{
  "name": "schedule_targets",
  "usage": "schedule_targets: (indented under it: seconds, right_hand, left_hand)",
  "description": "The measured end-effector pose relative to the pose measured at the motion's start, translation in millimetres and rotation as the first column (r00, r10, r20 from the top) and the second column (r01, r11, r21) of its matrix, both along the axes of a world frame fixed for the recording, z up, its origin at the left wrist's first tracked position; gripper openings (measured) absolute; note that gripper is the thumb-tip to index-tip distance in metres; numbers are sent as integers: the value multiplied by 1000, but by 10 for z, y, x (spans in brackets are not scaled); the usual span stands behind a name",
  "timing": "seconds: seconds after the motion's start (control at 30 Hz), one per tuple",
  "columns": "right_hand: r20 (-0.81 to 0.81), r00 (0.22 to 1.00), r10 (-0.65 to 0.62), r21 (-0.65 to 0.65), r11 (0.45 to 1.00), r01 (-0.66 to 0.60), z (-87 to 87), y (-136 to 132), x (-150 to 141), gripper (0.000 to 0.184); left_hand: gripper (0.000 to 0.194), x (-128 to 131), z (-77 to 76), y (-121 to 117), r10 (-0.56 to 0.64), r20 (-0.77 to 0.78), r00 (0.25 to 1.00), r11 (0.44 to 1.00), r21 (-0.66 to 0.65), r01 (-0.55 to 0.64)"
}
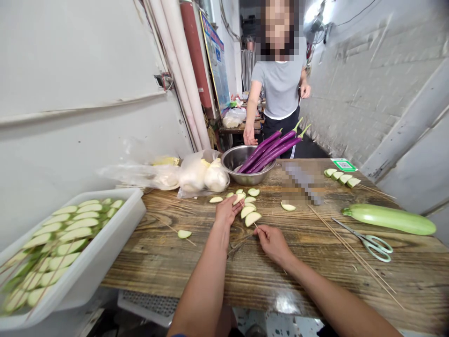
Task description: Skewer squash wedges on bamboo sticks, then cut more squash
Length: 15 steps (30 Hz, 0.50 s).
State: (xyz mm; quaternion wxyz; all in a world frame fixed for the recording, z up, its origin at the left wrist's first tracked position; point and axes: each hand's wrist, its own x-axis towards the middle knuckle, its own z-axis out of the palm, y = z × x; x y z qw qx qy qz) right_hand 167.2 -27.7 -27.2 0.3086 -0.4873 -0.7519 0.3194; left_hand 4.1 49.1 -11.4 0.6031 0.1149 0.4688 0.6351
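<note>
My left hand (228,213) is closed on a pale green zucchini slice (239,199) at the middle of the wooden table. My right hand (271,238) pinches a thin wooden skewer (256,225), whose tip side carries zucchini slices (252,218) just beyond my fingers. More loose slices (253,192) lie beyond both hands, near a metal bowl. Left of my left forearm, a single slice (184,234) rests by a thin skewer.
A white tub (122,206) of skewered slices stands left. Purple eggplants (270,150) lean in the metal bowl (252,177), beside bagged white vegetables (199,175). Rightward lie scissors (375,245), bare skewers (351,250), a whole zucchini (389,219) and a blurred knife-like object (302,181). A person (280,89) stands opposite.
</note>
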Motion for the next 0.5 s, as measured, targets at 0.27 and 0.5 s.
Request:
schedule_targets:
  seconds: [0.27,0.5]
  right_hand:
    - [-23,1000,5,6,1000,-5,-19,2,4,27]
    - [-30,1000,6,19,1000,-5,-27,-10,4,27]
  left_hand:
    - [7,14,-3,9,-23,8,1000,1000,-21,24]
    - [8,51,18,-14,-32,11,999,999,-26,32]
